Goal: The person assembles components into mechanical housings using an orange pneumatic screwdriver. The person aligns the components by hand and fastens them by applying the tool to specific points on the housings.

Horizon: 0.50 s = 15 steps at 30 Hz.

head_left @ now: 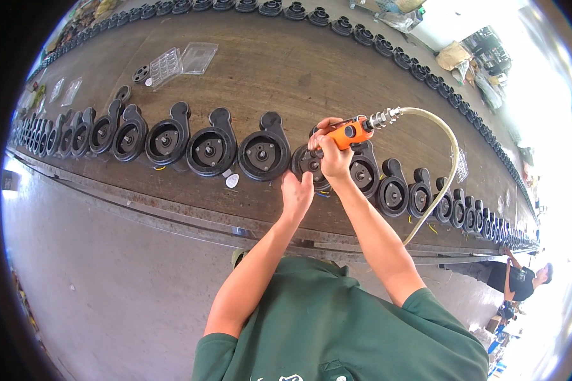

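Observation:
My right hand (334,157) is wrapped around an orange air-powered tool (351,133) with a metal hose fitting. The tool is held over a black round housing (306,166), whose upper part is mostly hidden by that hand. My left hand (296,195) grips the near-left rim of the same housing, thumb inside the edge. Whether the tool's tip touches the housing is hidden. Just left stands a like housing (264,152) with a round open face and a narrow neck. Another housing (363,174) sits close on the right, partly behind my right forearm.
A clear hose (455,149) loops from the tool over the right-hand housings. Rows of housings line the brown table's (260,66) near and far edges. Clear plastic trays (198,58) lie at back left. A white tag (232,181) lies near the front edge. A co-worker (520,280) stands far right.

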Each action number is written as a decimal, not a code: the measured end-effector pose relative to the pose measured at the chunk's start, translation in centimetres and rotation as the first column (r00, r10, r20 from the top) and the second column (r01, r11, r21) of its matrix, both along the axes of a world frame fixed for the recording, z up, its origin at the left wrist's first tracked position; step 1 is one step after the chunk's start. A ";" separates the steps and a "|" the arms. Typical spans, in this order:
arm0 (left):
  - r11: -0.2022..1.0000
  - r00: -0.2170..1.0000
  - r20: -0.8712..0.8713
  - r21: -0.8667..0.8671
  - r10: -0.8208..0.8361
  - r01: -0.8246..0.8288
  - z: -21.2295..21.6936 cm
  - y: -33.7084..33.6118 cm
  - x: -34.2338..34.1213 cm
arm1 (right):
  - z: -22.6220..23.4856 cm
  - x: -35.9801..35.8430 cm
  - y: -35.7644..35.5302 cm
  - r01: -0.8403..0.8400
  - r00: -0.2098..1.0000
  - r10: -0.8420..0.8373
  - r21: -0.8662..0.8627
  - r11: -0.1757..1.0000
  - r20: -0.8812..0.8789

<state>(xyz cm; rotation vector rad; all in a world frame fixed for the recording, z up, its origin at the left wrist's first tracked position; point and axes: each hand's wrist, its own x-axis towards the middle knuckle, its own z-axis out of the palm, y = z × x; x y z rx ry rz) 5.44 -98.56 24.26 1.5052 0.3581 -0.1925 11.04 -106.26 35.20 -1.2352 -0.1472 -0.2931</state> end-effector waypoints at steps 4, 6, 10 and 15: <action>0.998 0.996 0.086 0.059 0.021 -0.026 -0.5 -0.1 -0.1 | 0.1 -0.1 -0.2 -0.009 1.000 0.009 -0.050 0.999 -0.003; 0.999 0.994 0.105 0.037 0.020 -0.024 -0.6 -0.2 0.0 | -0.2 -0.1 -0.4 -0.023 1.000 0.023 -0.058 0.998 -0.005; 0.982 0.986 0.168 0.181 0.020 -0.050 -1.3 -0.1 0.0 | 0.2 -0.2 -0.1 -0.014 1.000 0.014 -0.046 0.999 0.000; 0.999 0.991 0.125 0.027 0.039 -0.043 -0.6 -0.3 0.0 | 0.0 -0.3 -0.1 -0.022 1.000 0.022 -0.014 1.000 -0.012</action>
